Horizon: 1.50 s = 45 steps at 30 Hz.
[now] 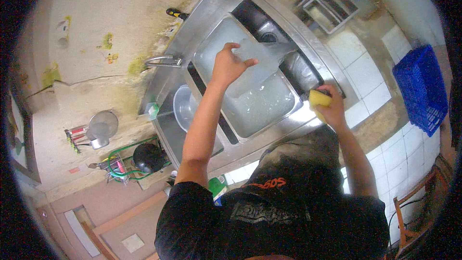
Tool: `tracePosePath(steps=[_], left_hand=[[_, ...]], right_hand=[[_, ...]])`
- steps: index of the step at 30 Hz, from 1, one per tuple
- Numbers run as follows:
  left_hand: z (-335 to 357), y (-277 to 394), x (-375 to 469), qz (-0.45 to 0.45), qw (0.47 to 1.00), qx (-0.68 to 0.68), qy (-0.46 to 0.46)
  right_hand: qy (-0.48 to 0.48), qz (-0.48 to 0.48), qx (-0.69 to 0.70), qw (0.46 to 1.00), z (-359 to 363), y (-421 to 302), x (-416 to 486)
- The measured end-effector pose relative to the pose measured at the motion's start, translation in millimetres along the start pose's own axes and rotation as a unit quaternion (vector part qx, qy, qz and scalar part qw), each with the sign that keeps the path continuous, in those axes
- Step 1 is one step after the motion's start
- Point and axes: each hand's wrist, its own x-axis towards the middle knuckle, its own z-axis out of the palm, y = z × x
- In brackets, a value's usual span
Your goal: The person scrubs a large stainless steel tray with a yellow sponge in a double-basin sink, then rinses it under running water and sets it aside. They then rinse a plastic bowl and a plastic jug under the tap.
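My left hand (231,64) is over a rectangular metal basin (299,105) of cloudy, soapy water, its thumb and forefinger apart. It grips a translucent plastic piece (263,61), whose exact shape is hard to make out. The piece extends over the basin's rim toward the dark sink bowl (301,68). To the right, beside the front edge of the stainless steel sink, my right hand (334,110) holds a yellow sponge (319,99) with a dark side. The basin sits across the sink, with part of the bowl and a drain (268,37) showing beyond it.
A curved faucet (163,60) rises by the stained wall. A clear plastic bowl (183,106) stands left of the basin, partly behind my forearm. A blue plastic crate (420,88) is on the right. Strainers (103,126) hang on the wall above a black wok (148,157).
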Motion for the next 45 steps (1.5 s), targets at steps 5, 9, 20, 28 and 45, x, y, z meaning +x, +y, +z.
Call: tracePosePath(steps=[5,9,20,28,45], left_hand=[[-4.5,21.4,21.1,0.015,0.998,0.054,-0.029],[-3.9,42.6,36.0,0.110,0.982,0.150,-0.014],[38.9,68.6,-4.6,0.203,0.927,0.310,-0.065],[33.1,-99.6,-7.3,0.004,0.964,0.265,0.036],[89.0,-148.7,-55.3,-0.018,0.981,0.191,-0.040]], right_hand=[[-0.003,0.045,0.045,0.998,-7.0,-8.2,-3.8],[-0.002,0.103,0.106,0.989,-11.3,-13.2,-5.8],[0.009,0.100,0.075,0.992,-2.4,-8.6,-8.5],[0.014,0.057,0.116,0.992,-2.5,-3.1,-12.8],[0.030,0.000,0.007,1.000,3.0,-15.8,-19.5]])
